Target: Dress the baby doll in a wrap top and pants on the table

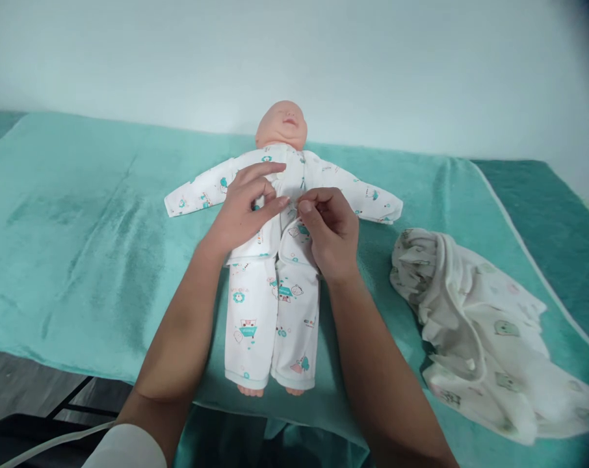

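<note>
Two hands, our left hand (243, 211) and right hand (329, 231), pinch the baby doll's (279, 214) printed shirt front (294, 179) with closed fingertips.

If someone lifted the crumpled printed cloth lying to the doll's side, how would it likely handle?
The cloth would probably be floppy: it lies in soft folds and creases. Likely light, being thin fabric. It should not roll or slide easily on the fuzzy green blanket.
</note>
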Demonstrator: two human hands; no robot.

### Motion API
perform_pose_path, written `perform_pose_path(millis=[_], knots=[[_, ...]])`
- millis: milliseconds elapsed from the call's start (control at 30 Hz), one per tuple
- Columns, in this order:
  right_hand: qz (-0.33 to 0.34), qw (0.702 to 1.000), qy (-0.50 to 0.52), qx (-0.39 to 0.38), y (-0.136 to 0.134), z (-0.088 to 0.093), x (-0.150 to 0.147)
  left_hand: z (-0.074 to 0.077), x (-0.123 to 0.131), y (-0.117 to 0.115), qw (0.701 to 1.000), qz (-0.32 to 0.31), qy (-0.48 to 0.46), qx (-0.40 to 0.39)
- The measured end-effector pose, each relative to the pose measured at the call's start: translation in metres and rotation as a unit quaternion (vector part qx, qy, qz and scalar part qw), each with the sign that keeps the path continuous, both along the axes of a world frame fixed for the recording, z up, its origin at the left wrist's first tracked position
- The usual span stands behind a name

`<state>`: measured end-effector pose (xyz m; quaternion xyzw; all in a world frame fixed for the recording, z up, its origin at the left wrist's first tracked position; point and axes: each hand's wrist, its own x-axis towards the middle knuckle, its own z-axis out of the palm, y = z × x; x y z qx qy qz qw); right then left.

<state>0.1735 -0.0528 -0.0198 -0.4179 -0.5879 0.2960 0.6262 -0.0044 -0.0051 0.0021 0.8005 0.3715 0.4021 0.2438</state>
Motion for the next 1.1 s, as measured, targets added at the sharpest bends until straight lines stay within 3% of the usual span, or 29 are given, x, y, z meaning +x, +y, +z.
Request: perform_pose_path(millis=[233,467,600,800,900,1000,1100], knots=[[-0.099,0.995,0.012,0.002,0.004,-0.002,-0.003,-0.003,0.010,-0.004,0.994,0.098,0.034,0.035],[-0.190,0.975,-0.086,-0.081,0.009,-0.009,0.002,0.004,0.021,-0.013,0.980,0.177,0.071,0.049],[-0.178,0.973,-0.093,-0.114,0.012,-0.012,0.008,0.002,0.017,-0.008,0.982,0.187,0.007,0.035],[-0.147,0.980,-0.055,-0.125,0.017,-0.012,0.019,-0.003,-0.004,0.008,0.946,0.281,-0.153,-0.042],[-0.144,0.981,-0.040,-0.127,0.022,-0.014,0.039,-0.005,-0.021,0.017,0.919,0.317,-0.213,-0.096],[-0.191,0.969,-0.043,-0.152,0.027,-0.016,0.070,-0.008,-0.041,0.025,0.886,0.364,-0.241,-0.159],[-0.282,0.936,-0.099,-0.184,0.028,-0.016,0.094,-0.014,-0.058,0.029,0.869,0.434,-0.200,-0.130]])
